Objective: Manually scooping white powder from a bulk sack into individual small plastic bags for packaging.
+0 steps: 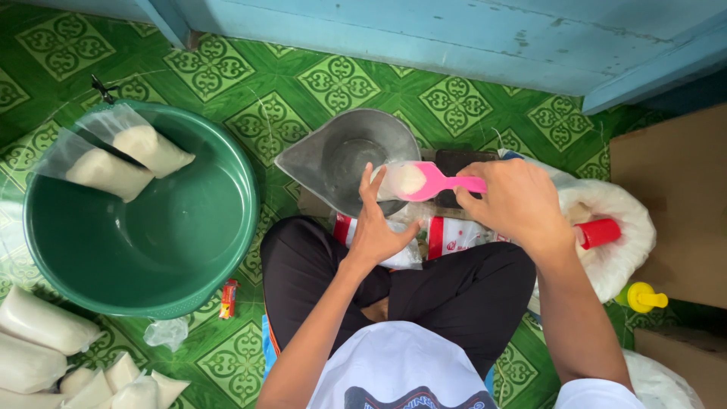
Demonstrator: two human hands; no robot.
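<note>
My right hand (515, 201) grips the handle of a pink scoop (439, 182) heaped with white grains. My left hand (376, 223) holds a small clear plastic bag (394, 182) open at the scoop's mouth, fingers spread upward. Both hands hover over a grey metal pan (341, 155) that sits on a scale in front of my crossed legs. Just right of my right hand stands an open white sack of grains (613, 227), with a red cup (598, 232) lying in it.
A large green basin (151, 242) on the left holds two filled clear bags (121, 155). Several more filled bags (45, 348) lie at the lower left on the green patterned floor. A yellow-capped bottle (644, 298) and a cardboard box (674, 189) stand at right; a blue wooden wall (454, 38) runs behind.
</note>
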